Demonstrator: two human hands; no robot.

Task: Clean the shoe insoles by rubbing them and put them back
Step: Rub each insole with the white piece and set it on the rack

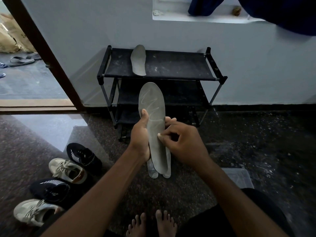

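1. Behind the long grey shoe insole [152, 106], held upright, two more rounded heel ends [152, 174] peek out at 6 o'clock. The rest of them is hidden.
2. A clear plastic box [239, 177] at 4 o'clock is partly covered by the right forearm.
3. Left hand [139, 135]: fingers wrapped round the stack from 9 o'clock, thumb on its front.
4. Right hand [183, 142]: fingers curled, thumb tip pressing the insole's 3 o'clock edge. Whether they reach behind it is unclear.
5. One loose grey insole [139, 60] lies on the top shelf of the black fabric shoe rack [179, 65], at 12 o'clock.
6. Four shoes at 8 o'clock: two black knit sneakers [83, 156] and two beige lace-up sneakers [68, 170].

Insole [138, 60] on rack [179, 65]; shoes [68, 170] on floor [239, 151]
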